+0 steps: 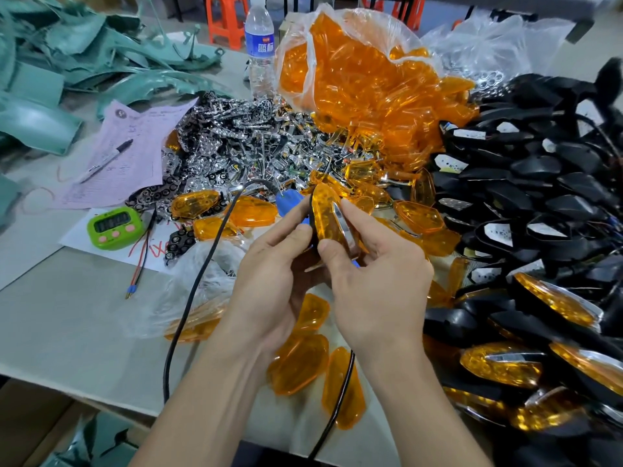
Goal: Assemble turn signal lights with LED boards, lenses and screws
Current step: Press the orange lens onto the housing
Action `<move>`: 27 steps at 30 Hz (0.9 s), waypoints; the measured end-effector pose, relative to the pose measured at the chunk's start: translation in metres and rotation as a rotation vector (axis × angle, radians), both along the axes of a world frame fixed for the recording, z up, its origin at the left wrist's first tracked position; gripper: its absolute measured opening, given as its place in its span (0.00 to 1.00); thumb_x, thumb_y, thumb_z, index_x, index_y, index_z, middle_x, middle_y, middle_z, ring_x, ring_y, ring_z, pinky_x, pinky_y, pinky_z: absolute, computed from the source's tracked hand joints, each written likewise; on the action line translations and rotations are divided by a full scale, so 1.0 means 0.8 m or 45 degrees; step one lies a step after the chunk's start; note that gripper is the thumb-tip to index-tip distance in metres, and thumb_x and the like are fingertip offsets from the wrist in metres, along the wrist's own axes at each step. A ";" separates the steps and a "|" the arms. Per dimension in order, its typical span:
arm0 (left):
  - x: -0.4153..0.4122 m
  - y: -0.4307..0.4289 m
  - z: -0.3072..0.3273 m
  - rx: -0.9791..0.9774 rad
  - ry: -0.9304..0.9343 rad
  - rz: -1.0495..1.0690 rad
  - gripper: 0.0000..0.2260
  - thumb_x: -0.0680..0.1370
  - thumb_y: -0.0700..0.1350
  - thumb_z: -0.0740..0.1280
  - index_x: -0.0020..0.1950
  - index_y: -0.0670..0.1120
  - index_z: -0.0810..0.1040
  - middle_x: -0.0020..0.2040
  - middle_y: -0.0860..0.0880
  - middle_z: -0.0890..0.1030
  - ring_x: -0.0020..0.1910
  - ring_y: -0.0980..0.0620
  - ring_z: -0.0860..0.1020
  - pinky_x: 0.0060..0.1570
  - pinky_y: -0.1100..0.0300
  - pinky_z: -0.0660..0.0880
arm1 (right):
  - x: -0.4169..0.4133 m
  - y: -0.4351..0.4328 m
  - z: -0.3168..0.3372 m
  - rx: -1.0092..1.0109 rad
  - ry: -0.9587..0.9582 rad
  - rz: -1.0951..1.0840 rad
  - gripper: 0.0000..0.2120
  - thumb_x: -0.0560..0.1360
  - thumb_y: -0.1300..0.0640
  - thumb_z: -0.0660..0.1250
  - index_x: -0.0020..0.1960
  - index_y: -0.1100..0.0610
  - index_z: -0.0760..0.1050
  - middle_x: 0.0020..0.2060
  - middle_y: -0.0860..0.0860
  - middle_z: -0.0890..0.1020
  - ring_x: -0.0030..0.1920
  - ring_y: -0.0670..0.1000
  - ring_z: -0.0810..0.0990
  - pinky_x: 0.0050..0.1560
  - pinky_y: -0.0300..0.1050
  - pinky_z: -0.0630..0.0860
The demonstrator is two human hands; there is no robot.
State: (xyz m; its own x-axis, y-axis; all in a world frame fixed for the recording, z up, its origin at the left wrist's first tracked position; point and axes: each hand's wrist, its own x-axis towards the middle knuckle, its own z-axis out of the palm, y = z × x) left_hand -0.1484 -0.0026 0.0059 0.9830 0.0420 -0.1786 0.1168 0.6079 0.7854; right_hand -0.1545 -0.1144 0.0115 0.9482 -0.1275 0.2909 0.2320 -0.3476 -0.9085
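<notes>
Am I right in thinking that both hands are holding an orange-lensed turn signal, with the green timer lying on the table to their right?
Not quite. The head view shows the green timer lying on the table to the left of the hands, not their right. The rest stands: the left hand and the right hand both hold the orange-lensed turn signal.

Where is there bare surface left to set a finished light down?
The widest bare patch of table is front-left, bordered by the green timer, the black cable and the near edge. A narrower strip lies left of the pink paper. Centre and right are crowded: chrome reflectors, orange lenses, black housings. The left hand and right hand hold a turn signal light.
</notes>
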 end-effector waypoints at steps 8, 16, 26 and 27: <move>0.004 0.005 0.001 0.209 -0.002 0.151 0.17 0.74 0.46 0.73 0.63 0.47 0.84 0.51 0.41 0.88 0.47 0.44 0.87 0.40 0.55 0.83 | 0.005 -0.004 -0.005 -0.064 -0.054 0.113 0.22 0.73 0.60 0.76 0.65 0.44 0.81 0.42 0.20 0.78 0.50 0.29 0.80 0.50 0.23 0.73; 0.006 0.007 0.003 0.337 -0.104 0.285 0.20 0.65 0.45 0.77 0.56 0.46 0.86 0.45 0.43 0.88 0.42 0.48 0.87 0.44 0.53 0.85 | 0.011 -0.015 0.005 0.145 0.062 0.212 0.28 0.72 0.70 0.73 0.55 0.37 0.81 0.48 0.32 0.86 0.52 0.39 0.85 0.56 0.38 0.81; 0.004 -0.008 0.017 0.357 -0.193 0.293 0.16 0.66 0.43 0.76 0.53 0.48 0.86 0.43 0.46 0.88 0.40 0.51 0.87 0.39 0.58 0.83 | 0.003 -0.019 0.018 0.091 0.094 0.136 0.26 0.70 0.54 0.77 0.68 0.46 0.81 0.52 0.35 0.86 0.53 0.39 0.85 0.58 0.47 0.83; 0.004 -0.008 0.017 0.344 -0.183 0.294 0.15 0.66 0.43 0.76 0.52 0.47 0.86 0.42 0.46 0.88 0.39 0.52 0.86 0.37 0.59 0.83 | 0.005 -0.021 0.020 0.081 0.101 0.143 0.26 0.69 0.55 0.77 0.67 0.46 0.81 0.50 0.35 0.87 0.52 0.39 0.86 0.57 0.47 0.83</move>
State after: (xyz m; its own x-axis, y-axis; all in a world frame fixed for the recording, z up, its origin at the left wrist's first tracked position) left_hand -0.1448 -0.0092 0.0198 0.9563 0.2921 0.0084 -0.1224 0.3745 0.9191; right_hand -0.1506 -0.1315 0.0279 0.9772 -0.0351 0.2095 0.1930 -0.2649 -0.9447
